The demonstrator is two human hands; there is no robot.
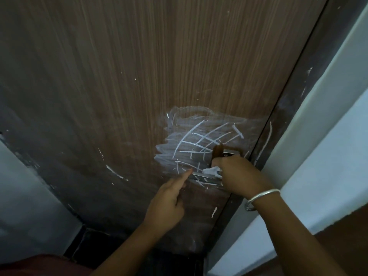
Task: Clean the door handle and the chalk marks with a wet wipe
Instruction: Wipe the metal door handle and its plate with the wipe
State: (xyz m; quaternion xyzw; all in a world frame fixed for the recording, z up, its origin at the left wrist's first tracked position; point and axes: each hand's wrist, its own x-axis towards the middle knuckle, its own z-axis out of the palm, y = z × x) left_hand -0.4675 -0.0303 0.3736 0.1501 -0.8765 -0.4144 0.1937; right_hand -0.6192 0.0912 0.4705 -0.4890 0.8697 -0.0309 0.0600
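White chalk marks (203, 138), crossed lines over a smeared patch, cover the brown wooden door (139, 76) just above the metal door handle (201, 177). My right hand (241, 176) grips a crumpled white wet wipe (212, 171) and presses it onto the handle near its lock plate (229, 153). My left hand (169, 200) is below and to the left, its index finger stretched out so the tip touches the free end of the handle. A silver bangle (260, 198) sits on my right wrist.
The dark door frame (282, 120) runs along the door's right edge, with a pale wall (328, 136) beyond it. More chalk streaks dot the frame and the lower door. A grey wall and dark floor tiles (95, 242) lie at lower left.
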